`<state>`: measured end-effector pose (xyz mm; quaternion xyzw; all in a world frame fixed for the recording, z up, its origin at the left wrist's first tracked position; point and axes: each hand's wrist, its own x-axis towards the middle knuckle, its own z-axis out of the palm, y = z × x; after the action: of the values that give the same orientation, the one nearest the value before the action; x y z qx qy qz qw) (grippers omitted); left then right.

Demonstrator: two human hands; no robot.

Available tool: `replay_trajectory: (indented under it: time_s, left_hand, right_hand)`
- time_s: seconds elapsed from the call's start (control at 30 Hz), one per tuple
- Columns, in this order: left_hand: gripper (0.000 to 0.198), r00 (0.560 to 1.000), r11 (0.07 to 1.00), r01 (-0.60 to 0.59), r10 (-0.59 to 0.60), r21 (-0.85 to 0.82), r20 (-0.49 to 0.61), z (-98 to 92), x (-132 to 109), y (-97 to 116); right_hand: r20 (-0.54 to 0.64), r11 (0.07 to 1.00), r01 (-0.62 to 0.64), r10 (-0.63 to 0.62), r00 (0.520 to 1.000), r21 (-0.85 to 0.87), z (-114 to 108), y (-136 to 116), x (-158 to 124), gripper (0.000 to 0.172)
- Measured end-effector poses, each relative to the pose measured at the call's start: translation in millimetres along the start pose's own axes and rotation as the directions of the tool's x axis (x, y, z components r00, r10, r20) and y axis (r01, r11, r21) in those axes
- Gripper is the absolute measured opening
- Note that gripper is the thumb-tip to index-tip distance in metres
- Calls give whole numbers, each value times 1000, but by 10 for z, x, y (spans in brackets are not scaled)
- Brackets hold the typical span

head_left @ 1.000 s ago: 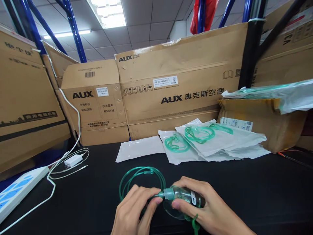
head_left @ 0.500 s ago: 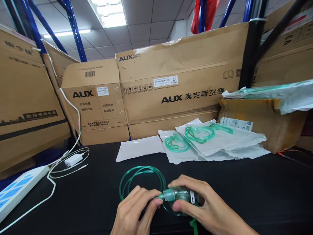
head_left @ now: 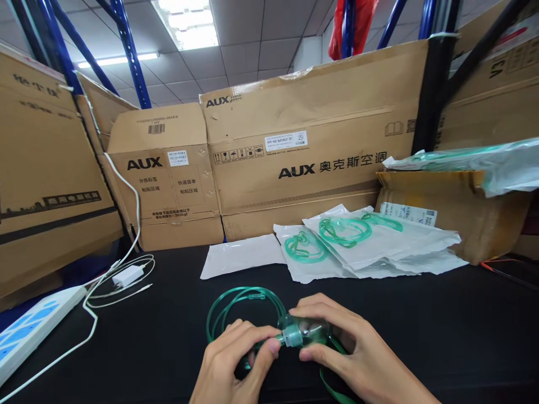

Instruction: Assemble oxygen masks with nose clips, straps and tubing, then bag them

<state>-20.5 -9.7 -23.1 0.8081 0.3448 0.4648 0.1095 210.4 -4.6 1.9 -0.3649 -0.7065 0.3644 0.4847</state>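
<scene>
A clear green mask (head_left: 314, 330) is gripped between the thumb and fingers of my right hand (head_left: 357, 348), near the front of the black table. My left hand (head_left: 238, 362) pinches the green tube end at the pale green connector (head_left: 292, 335) on the mask's left side. Behind my left hand, coiled green tubing (head_left: 240, 292) lies on the table. A green strap (head_left: 332, 387) hangs below the mask, partly hidden by my right hand.
White packets with green tubing (head_left: 349, 241) and a flat white packet (head_left: 242, 255) lie at the back. Cardboard boxes (head_left: 295, 168) stand behind them. At the left are a power strip (head_left: 37, 325), a white charger (head_left: 127, 275) and cables.
The mask has turned within my right hand, and its strap now hangs differently, farther left. My left hand still pinches the tube and has barely moved.
</scene>
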Motion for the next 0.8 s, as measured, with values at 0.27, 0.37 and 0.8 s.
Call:
replay_trajectory:
  time_s: [0.27, 0.37, 0.8]
  left_hand:
    - [40, 997, 996, 19, -25, 84, 67, 4, 9, -30]
    - [42, 998, 997, 6, -11, 75, 65, 4, 9, -31]
    - [26, 991, 990, -129, 126, 61, 50, -8, 9, -74]
  right_hand:
    - [-12, 994, 102, -101, 995, 36, 12, 7, -7, 40]
    - [10, 993, 119, -119, 993, 13, 7, 34, 5, 37]
    - [32, 999, 46, -45, 998, -17, 20, 76, 26, 29]
